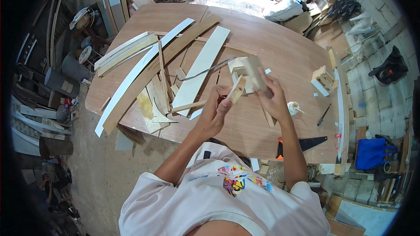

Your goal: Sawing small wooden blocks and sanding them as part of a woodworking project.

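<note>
Over the wooden table (pixel 210 131), my left hand (pixel 213 110) pinches a small, narrow wood block (pixel 237 89) with a pale face. My right hand (pixel 274 98) is closed on a flat pale wood piece (pixel 253 71), smeared by motion, its fingers along the right edge. The two pieces are close together; I cannot tell whether they touch. Just behind them shows a white-faced wooden frame (pixel 236 64), partly hidden, and I cannot make out whether it joins the piece in my right hand. A white glue bottle (pixel 293 108) stands to the right of my right wrist.
Long wood strips (pixel 168 54) and a white board (pixel 205 63) lie across the table's left half. To the right are a small slatted wood assembly (pixel 323 81), a screwdriver (pixel 324 114) and a handsaw (pixel 310 144) near my right forearm. A blue bag (pixel 372 153) sits beyond the right edge.
</note>
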A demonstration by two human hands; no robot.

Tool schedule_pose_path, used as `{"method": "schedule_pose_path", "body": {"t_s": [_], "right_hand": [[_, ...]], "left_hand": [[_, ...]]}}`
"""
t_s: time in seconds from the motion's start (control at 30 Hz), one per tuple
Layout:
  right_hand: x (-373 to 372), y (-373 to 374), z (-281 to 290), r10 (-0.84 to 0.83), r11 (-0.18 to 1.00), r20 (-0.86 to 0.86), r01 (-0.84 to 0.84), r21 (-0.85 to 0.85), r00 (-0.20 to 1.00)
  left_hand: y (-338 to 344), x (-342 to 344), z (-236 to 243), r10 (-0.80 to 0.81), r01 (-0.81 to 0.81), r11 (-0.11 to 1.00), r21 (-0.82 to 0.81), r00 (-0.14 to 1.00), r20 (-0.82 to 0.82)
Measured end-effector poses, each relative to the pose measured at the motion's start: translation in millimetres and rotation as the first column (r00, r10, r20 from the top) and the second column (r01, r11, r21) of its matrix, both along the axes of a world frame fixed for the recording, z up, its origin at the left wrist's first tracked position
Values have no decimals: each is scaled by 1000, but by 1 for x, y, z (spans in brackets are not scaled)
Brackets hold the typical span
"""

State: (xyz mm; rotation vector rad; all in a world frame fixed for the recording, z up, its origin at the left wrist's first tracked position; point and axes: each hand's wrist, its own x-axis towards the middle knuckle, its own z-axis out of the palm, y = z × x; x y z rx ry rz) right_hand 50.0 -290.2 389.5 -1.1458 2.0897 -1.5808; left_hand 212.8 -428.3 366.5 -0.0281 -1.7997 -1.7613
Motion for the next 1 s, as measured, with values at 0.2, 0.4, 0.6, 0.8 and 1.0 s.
{"method": "schedule_pose_path", "body": {"t_s": [0.2, 0.4, 0.6, 0.8, 1.0], "right_hand": [[21, 25, 15, -3, 987, -11, 1, -161, 1000], [42, 19, 34, 127, 990, -123, -133, -47, 984], [22, 21, 31, 136, 967, -49, -143, -213, 989], [23, 23, 37, 126, 978, -17, -121, 167, 992], [24, 23, 34, 280, 929, -327, -341, -145, 903]], "left_hand": [[-14, 1, -5, 56, -62, 997, 48, 991, 119], [-19, -2, 1, 109, -117, 927, -356, 993, -43], [-35, 3, 13, 196, -155, 729, -667, 981, -14], [-44, 4, 19, 99, -124, 543, -831, 992, -83], [-53, 6, 24, 132, -131, 584, -801, 989, -65]]}}
